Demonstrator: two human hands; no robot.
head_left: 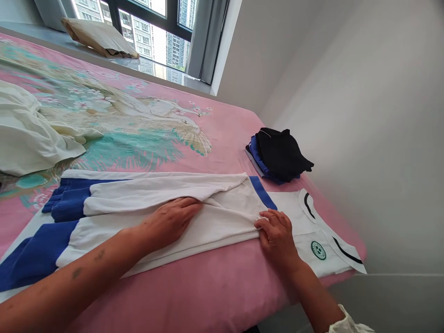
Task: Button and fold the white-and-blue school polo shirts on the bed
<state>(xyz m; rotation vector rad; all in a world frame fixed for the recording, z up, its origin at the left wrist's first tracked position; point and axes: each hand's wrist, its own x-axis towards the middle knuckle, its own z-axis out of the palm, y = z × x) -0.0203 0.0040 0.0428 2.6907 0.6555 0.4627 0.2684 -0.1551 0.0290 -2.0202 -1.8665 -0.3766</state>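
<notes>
A white shirt (222, 203) with blue sleeve ends, a black-trimmed collar and a green round badge lies lengthwise along the near edge of a pink bed. Its sleeves are folded over the body. My left hand (169, 221) lies flat on the folded middle of the shirt, fingers stretched out. My right hand (275, 231) rests near the shoulder, fingers curled and pinching a fold of the white cloth close to a blue band.
A pile of folded dark and blue clothes (277, 155) sits by the wall at the bed's right edge. A crumpled cream cloth (31, 134) lies at the far left. The pink flowered bedsheet (222, 129) spreads behind. A tan pillow (100, 37) rests on the window sill.
</notes>
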